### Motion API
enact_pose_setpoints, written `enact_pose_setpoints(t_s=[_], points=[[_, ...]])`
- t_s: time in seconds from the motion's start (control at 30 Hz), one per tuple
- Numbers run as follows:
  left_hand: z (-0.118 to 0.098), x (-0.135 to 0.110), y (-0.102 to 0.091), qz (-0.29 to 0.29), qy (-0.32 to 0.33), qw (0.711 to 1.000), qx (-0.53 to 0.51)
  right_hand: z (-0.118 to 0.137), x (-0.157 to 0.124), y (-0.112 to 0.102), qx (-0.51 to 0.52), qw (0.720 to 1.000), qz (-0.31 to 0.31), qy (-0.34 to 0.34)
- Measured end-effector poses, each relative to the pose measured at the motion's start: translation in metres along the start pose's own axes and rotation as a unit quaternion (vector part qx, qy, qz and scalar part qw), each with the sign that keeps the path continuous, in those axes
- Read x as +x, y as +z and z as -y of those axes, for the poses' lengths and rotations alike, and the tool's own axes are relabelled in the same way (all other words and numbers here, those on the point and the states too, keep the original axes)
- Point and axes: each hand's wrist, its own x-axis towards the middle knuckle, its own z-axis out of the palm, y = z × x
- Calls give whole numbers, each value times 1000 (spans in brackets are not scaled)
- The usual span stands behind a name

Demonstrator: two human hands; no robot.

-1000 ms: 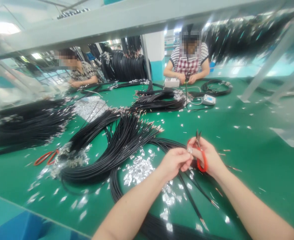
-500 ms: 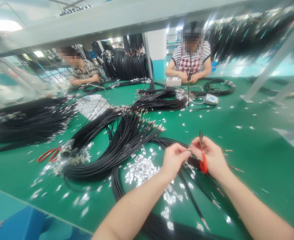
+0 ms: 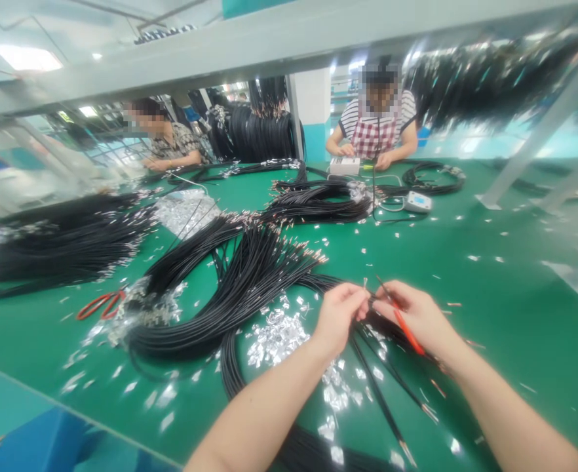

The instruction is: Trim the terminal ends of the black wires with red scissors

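My left hand pinches the end of a black cable, whose stripped tip pokes up above the fingertips. Close to its right, my right hand is closed round a pair of scissors with red handles, its dark blades pointing up and left toward the cable tip. Under both hands runs a bundle of black cables, several with bare copper ends toward the lower right. Bits of silver foil lie heaped just left of my left hand.
A large coil of black cables lies left of centre, with red-handled scissors beside it. More cables are piled at far left. Across the green table sit two co-workers, near a small white device. A grey beam crosses overhead.
The scissors in my right hand have turned from upright to slanting left. My hands have drawn slightly apart, and the cable tip now shows above my left fingers. A co-worker's hands have parted.
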Motion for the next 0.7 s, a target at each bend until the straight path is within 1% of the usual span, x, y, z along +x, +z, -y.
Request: enact_pose_setpoints(t_s=[0.07,0.13,0.17,0.23,0.3,0.33,0.4,0.47,0.53,0.57,0.63,0.67,0.7], points=[[1,1,0,0,1,1000,-4,2,-1,-5,-51,998,-17,-17],[1,1,0,-7,8,1000,12,4,-2,-6,-51,997,-46,-24],[1,1,0,-14,20,999,31,5,-3,-4,-26,998,-57,-22],[0,0,-1,-28,71,994,81,6,-3,5,69,996,-53,-5],[-1,-2,-1,-38,127,983,124,8,-4,18,187,982,-22,22],[-2,-3,-1,-40,145,979,136,9,-5,25,236,971,-13,34],[-2,-4,-1,-40,153,977,144,10,-7,35,292,955,-18,44],[-1,-4,-1,-34,147,979,138,11,-8,39,302,952,-39,39],[1,-3,-1,-30,132,984,115,9,-8,36,267,962,-49,27],[1,-2,-1,-29,115,988,97,7,-7,31,227,973,-48,18],[1,0,-1,-23,67,996,50,1,-5,20,90,994,-53,-24],[0,1,-2,-17,40,999,27,-2,-4,13,-1,996,-66,-57],[-1,2,-2,-9,14,1000,6,-5,-3,7,-99,986,-87,-98]])
